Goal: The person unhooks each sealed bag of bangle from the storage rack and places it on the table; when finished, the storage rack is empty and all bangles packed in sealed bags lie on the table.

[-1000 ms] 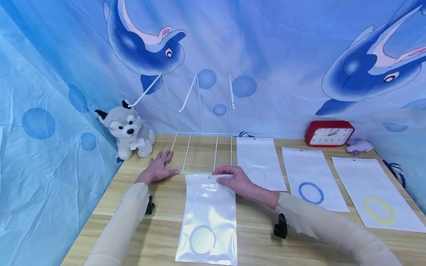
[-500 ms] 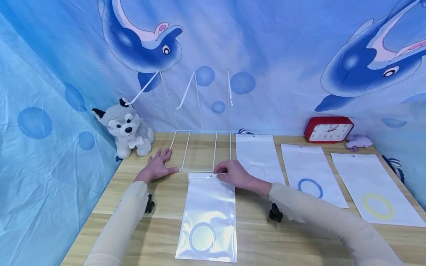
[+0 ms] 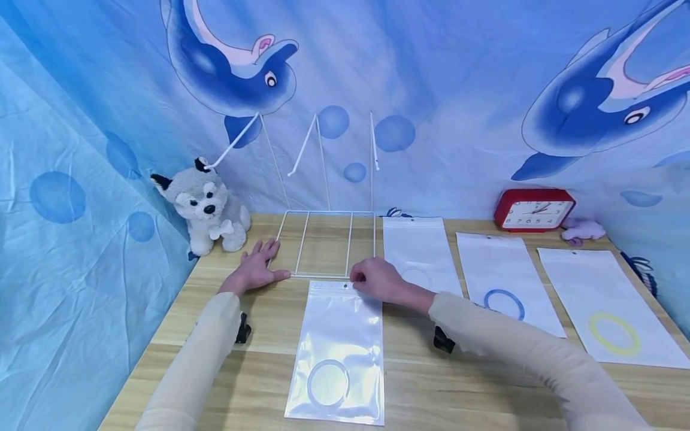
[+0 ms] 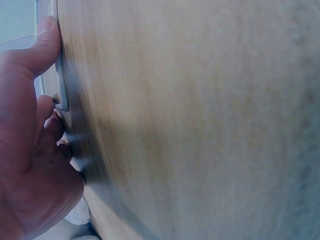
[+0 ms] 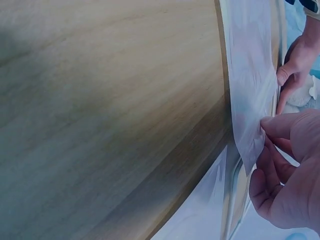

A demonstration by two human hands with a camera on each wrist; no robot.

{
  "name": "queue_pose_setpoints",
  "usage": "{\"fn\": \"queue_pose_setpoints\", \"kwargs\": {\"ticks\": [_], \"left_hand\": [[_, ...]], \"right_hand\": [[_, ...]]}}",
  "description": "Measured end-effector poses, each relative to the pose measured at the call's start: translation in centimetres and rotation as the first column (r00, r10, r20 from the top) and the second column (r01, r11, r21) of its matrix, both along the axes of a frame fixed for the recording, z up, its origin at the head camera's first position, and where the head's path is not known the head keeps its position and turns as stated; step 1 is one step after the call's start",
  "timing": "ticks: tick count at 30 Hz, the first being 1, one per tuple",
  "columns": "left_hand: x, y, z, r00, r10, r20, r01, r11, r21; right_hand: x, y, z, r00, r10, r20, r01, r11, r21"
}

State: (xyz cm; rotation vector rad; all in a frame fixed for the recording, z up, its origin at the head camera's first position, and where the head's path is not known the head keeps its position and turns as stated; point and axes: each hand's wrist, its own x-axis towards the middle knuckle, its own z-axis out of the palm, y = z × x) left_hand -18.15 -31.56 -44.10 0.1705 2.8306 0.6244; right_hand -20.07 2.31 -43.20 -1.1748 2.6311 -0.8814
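Note:
A white wire rack (image 3: 323,276) stands at the back of the table, with three upright hooked arms. My left hand (image 3: 253,267) rests at its front left corner, fingers spread and thumb along the front bar (image 4: 61,75). In front of the rack lies a clear-fronted zip bag (image 3: 336,341) with a pale ring (image 3: 309,383) inside. My right hand (image 3: 380,280) pinches the bag's top right edge beside its hang hole. In the right wrist view, the bag's top (image 5: 252,120) is bent up between thumb (image 5: 275,122) and fingers.
To the right lie three more zip bags: one with a white ring (image 3: 417,239), one with a blue ring (image 3: 487,251), one with a yellow ring (image 3: 577,269). A plush husky (image 3: 207,209) sits at the left; a red clock (image 3: 533,211) and a purple toy (image 3: 582,230) stand back right.
My right hand has drawn its fingers together at the bag's top edge, and the bag's top has shifted slightly right. My left hand has stayed on the rack's corner.

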Motion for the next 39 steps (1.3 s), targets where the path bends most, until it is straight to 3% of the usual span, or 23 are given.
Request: {"fn": "queue_pose_setpoints", "kwargs": {"ticks": [12, 18, 25, 36, 39], "left_hand": [[-1.1, 1.3, -0.7, 0.999, -0.047, 0.003, 0.047, 0.999, 0.004], [-1.6, 1.5, -0.4, 0.998, -0.069, 0.001, 0.069, 0.998, 0.005], [-0.9, 0.3, -0.4, 0.998, -0.053, 0.035, 0.054, 0.998, -0.023], [0.2, -1.0, -0.2, 0.997, -0.012, 0.071, 0.017, 0.998, -0.057], [0.8, -0.8, 0.0, 0.999, 0.008, 0.053, -0.004, 0.997, -0.074]], "right_hand": [[0.4, 1.5, -0.4, 0.998, -0.049, -0.039, 0.050, 0.998, 0.029], [0.4, 2.8, 0.3, 0.990, -0.111, -0.083, 0.107, 0.993, -0.052], [0.8, 6.8, 2.4, 0.990, -0.122, -0.072, 0.110, 0.983, -0.150], [2.0, 14.2, 3.9, 0.972, -0.228, -0.064, 0.218, 0.968, -0.126], [2.2, 15.5, 4.4, 0.968, -0.243, -0.061, 0.235, 0.964, -0.121]]}}
